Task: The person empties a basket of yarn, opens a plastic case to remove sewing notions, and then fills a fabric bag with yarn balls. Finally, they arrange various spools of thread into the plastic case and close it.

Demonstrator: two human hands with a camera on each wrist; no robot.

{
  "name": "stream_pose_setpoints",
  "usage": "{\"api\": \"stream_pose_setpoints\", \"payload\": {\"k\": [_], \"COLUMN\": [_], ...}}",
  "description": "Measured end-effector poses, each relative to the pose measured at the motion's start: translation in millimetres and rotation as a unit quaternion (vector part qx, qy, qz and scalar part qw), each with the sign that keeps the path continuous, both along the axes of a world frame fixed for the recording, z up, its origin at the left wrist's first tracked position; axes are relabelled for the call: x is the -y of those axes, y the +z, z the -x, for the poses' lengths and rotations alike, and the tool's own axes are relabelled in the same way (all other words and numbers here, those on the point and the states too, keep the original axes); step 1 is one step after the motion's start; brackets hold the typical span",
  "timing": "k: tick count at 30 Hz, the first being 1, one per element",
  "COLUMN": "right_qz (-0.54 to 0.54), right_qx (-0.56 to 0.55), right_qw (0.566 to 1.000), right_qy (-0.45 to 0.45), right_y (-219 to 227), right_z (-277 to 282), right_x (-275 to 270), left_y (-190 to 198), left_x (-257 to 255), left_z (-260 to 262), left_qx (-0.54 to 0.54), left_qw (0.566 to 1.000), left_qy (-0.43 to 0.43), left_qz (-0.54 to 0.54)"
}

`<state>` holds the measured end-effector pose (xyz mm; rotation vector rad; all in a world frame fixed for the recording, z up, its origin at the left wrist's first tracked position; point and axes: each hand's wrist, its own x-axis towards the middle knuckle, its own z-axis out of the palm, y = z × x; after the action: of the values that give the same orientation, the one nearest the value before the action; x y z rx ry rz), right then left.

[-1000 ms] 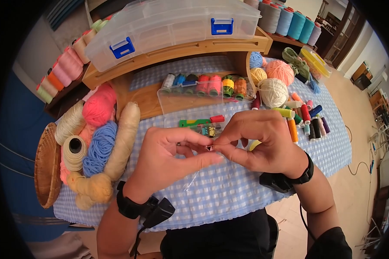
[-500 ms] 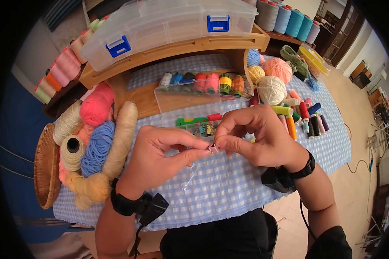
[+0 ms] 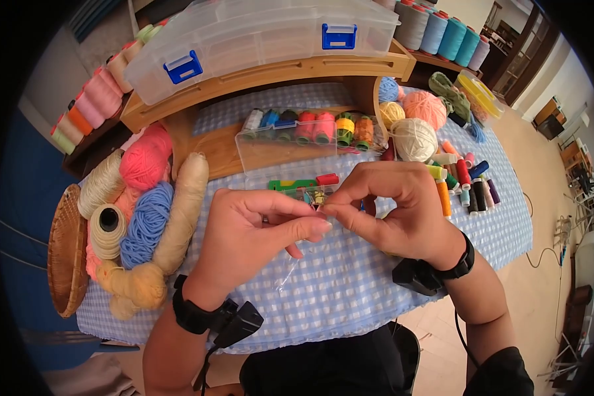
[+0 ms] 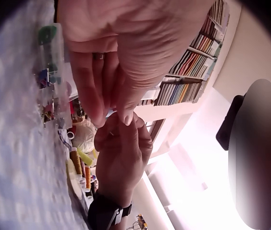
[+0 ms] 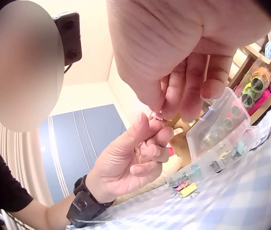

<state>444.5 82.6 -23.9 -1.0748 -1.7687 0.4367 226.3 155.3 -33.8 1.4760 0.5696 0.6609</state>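
Both hands meet fingertip to fingertip over the cloth. The left hand pinches a small pinkish thing between thumb and index finger. From the other side the right hand pinches at it with thumb and index finger; its exact shape is mostly hidden by the fingertips. Below the left hand lies a thin clear strand or strip. Just behind the hands is a clear compartment box with small coloured items, beside a green card and a small red roll.
Yarn skeins and a wicker basket are at left. Bobbins in a clear case stand behind, under a wooden shelf bearing a large plastic box. Yarn balls and thread spools lie at right.
The fingertips have shifted slightly around the small thing, and both hands have moved a little up and left since half a second ago. It stays pinched between them.
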Motion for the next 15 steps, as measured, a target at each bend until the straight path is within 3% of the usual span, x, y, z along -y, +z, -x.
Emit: {"api": "stream_pose_setpoints", "payload": {"k": [11,15], "right_qz": [-0.036,-0.039], "right_qx": [0.047,0.044], "right_qw": [0.998,0.998], "right_qy": [0.009,0.010], "right_y": [-0.3,1.0], "right_z": [1.7,3.6], "right_x": [0.1,0.9], "left_y": [3.1,-2.9], "left_x": [-2.9,-2.6], "left_z": [0.4,1.0], "left_qx": [-0.022,0.023], "left_qw": [0.997,0.997], "left_qy": [-0.016,-0.036], "left_qz": [0.072,0.067]}}
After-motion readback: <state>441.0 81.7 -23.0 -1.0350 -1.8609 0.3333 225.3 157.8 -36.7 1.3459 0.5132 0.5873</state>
